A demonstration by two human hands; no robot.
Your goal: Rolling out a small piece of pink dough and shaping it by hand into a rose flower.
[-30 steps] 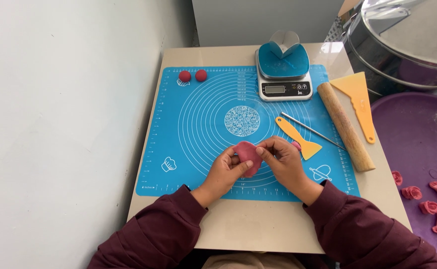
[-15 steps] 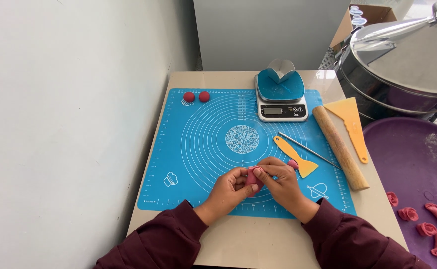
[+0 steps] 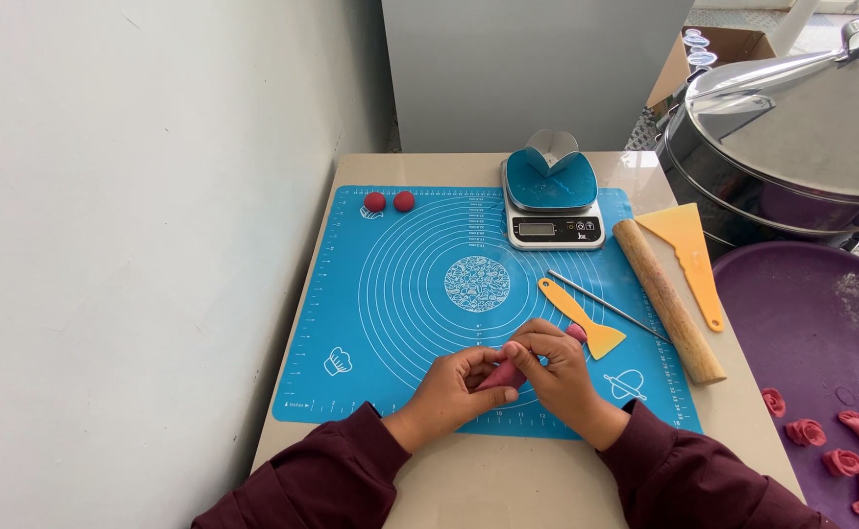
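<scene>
In the head view, both hands meet over the near edge of the blue silicone mat (image 3: 419,294), which lies on a beige table (image 3: 508,480). The left hand (image 3: 454,382) and the right hand (image 3: 552,372) pinch together one folded piece of pink dough (image 3: 504,375); the fingers of both are pressed on it from the two sides. A small pink bit shows also at the right hand's far side, close to the knuckles. Both sleeves are dark red.

On the mat, at its far left corner, two small red dough balls (image 3: 389,202) sit just beside each other. At the mat's far edge stands a kitchen scale (image 3: 553,225) with a blue folded mould (image 3: 551,178) on top. To the right of the hands, on the mat, lies a small orange spatula (image 3: 580,317), and beside it a thin metal rod (image 3: 608,307). A wooden rolling pin (image 3: 668,300) lies along the mat's right edge, and a larger orange scraper (image 3: 692,253) is just beyond it.

Right of the mat, off the table, there is a purple tray (image 3: 811,323) with several shaped pink dumplings (image 3: 846,460), and behind it a big steel steamer pot (image 3: 792,137) with a cone lid.
</scene>
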